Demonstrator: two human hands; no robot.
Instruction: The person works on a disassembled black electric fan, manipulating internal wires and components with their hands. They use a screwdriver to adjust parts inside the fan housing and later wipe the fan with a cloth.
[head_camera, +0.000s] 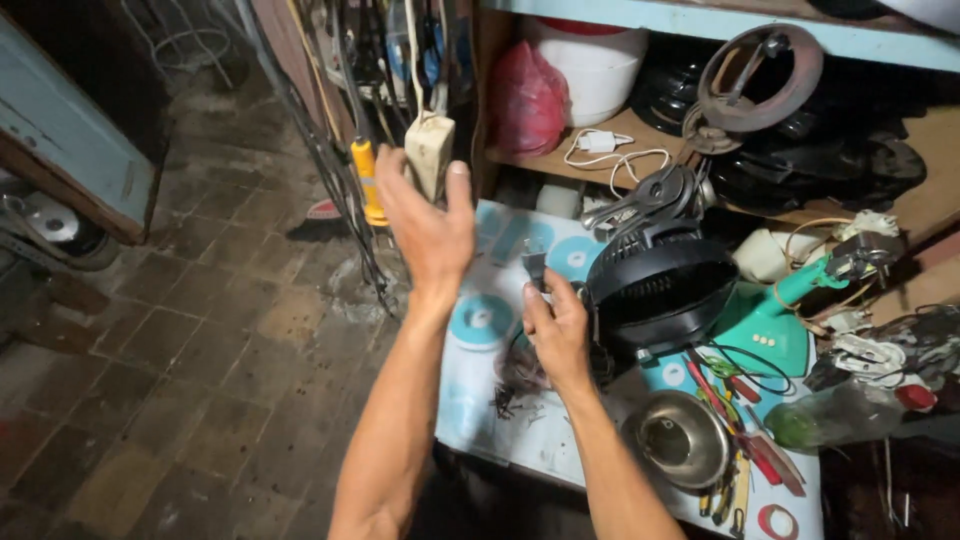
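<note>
Working over a small table (560, 455) with a pale patterned top, wooden shelves (560, 160) just behind it. Largest item near our grips is the black fan head (660, 290), lying just right of our right hand (558, 335), with its teal base (765, 330) further right on the same table. Left hand (428, 225) is raised above and left of the right one, fingers wrapped around a cream socket block (429, 152) that hangs from cables (345, 120) on the post; thumb is on its right side, so we read that as a firm grasp. Right hand is closed on a small black plug (534, 268), held upright just below the socket block and not touching it. Its cord is hidden behind the hand, so we can't tell where it runs. A yellow-handled tool (368, 180) hangs just left of the left-hand grip. Below and right of the right hand sits a metal bowl (682, 438), then red-handled tools (745, 435) beside it. Directly under the right wrist there's a scatter of small dark screws (510, 400) on the tabletop. Red bag (525, 100) and white bucket (590, 65) sit on the shelf, above and right of the left-hand grip. White charger cable (610, 150) lies on the same shelf.
</note>
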